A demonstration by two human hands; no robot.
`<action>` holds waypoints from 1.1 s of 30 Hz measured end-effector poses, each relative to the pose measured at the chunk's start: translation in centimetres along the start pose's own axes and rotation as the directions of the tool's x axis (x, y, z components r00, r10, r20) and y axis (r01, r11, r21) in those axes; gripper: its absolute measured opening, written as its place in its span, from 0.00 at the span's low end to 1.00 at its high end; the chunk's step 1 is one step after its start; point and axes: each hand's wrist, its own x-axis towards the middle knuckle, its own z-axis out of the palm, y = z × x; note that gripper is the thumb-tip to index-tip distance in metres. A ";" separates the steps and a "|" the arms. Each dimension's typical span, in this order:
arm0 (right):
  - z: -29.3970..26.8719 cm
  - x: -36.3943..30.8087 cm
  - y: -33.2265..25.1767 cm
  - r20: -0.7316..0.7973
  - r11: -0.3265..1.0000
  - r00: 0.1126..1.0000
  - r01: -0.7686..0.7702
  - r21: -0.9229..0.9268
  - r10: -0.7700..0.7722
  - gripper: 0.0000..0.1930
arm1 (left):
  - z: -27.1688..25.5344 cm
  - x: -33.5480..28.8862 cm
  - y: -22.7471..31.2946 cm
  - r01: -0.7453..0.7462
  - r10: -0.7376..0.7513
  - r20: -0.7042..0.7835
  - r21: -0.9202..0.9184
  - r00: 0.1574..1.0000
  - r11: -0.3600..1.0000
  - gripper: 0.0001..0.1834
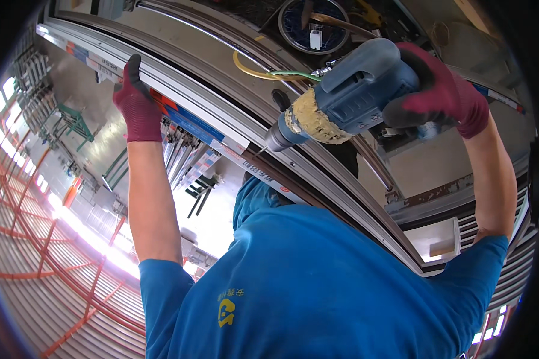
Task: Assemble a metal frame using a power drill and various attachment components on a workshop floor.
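Observation:
A long metal profile, silver-grey with printed protective film along its side, runs diagonally in front of me. My left hand, in a maroon and black glove, is closed on its far left part, thumb on top and the other fingers hidden behind the edge. My right hand, gloved alike, grips a blue power drill by its handle. Tan tape wraps the drill's front body. Its chuck points down left, and the thin bit ends at the profile; whether it touches I cannot tell.
Beyond the profile sit a round tray of small blue pieces and a hammer. A yellow-green hose runs toward the drill. Green metal stands and stacked profiles are at left.

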 end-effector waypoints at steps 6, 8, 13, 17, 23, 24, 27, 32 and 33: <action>0.6 -0.6 -0.5 -0.004 0.995 0.999 0.035 -0.095 -0.036 0.52 | -0.3 0.4 -0.2 0.029 -0.024 -0.081 0.060 0.996 0.998 0.19; 0.7 -0.7 -0.6 -0.023 0.995 0.999 0.020 -0.098 -0.023 0.51 | -0.3 0.4 -0.2 0.049 -0.042 -0.108 0.071 0.993 0.996 0.19; 1.6 -0.1 -0.9 0.034 0.996 0.999 0.030 -0.089 -0.027 0.50 | 0.1 -0.5 -0.1 -0.043 0.043 0.000 -0.017 0.999 0.999 0.17; 1.7 0.2 -1.1 0.023 0.998 0.999 -0.038 -0.046 0.039 0.49 | -0.2 0.1 -0.4 0.003 -0.001 -0.064 0.034 0.998 0.999 0.17; 1.1 0.3 1.6 0.033 0.975 0.980 0.201 -0.092 -0.199 0.44 | 0.4 -0.5 0.0 -0.018 0.018 -0.035 -0.003 0.999 1.000 0.16; 1.0 0.4 1.8 0.038 0.950 0.962 0.274 -0.146 -0.272 0.44 | 0.4 -0.3 0.1 -0.033 0.033 -0.022 -0.022 0.999 0.999 0.16; 1.0 0.6 1.4 0.062 0.939 0.949 0.314 -0.143 -0.308 0.44 | 0.0 -0.3 0.1 -0.012 0.012 -0.046 0.011 0.999 1.000 0.16; 1.7 0.8 0.9 0.097 0.918 0.928 0.370 -0.142 -0.359 0.43 | -0.3 0.5 -0.4 0.005 -0.002 -0.071 0.041 0.997 0.999 0.17; 3.0 1.0 -0.9 0.125 0.983 0.977 0.176 -0.042 -0.170 0.46 | -0.5 0.5 -0.3 0.009 -0.007 -0.065 0.040 0.998 0.999 0.17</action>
